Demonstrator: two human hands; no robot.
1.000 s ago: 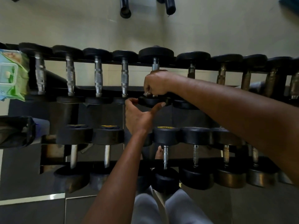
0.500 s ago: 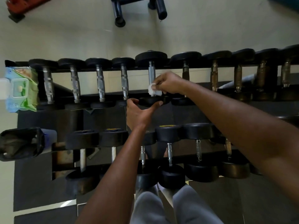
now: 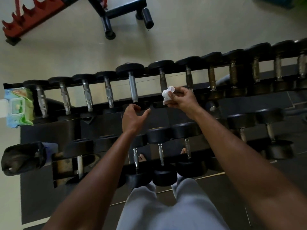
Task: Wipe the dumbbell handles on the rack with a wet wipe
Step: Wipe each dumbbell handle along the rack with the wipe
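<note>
A person's right hand (image 3: pixel 180 99) pinches a crumpled white wet wipe (image 3: pixel 167 95) between thumb and curled fingers, holding it just above the near rail of the rack's top tier, beside the sixth dumbbell handle (image 3: pixel 163 83) from the rack's left end; whether the wipe touches that handle cannot be told. The left hand (image 3: pixel 132 119) hovers lower and to the left, fingers loosely spread and relaxed, thumb extended toward the right, gripping nothing, its fingertips close to the near head of the fifth dumbbell, whose smooth grey handle (image 3: pixel 132 88) lies bare and clear between the two hands. Both forearms reach up from the bottom corners, the right one crossing over the lower tier. The rack (image 3: pixel 174 70) runs from the left edge to the upper right, its top tier carrying a full row of black-headed dumbbells with silver handles on the left and darker, brownish handles toward the right end. The lower tier holds fewer dumbbells (image 3: pixel 160 155), with gaps between them through which bare toes show. On the rack's left end rests a green and blue pack of wipes (image 3: pixel 17 107); below it a dark bag (image 3: pixel 23 157) sits against the lower tier's left end. Beyond the rack's far edge is pale floor, with a black bench frame (image 3: pixel 119 12) and a red rack (image 3: pixel 31 17) at the top. Grey trousers (image 3: pixel 166 208) fill the bottom centre.
</note>
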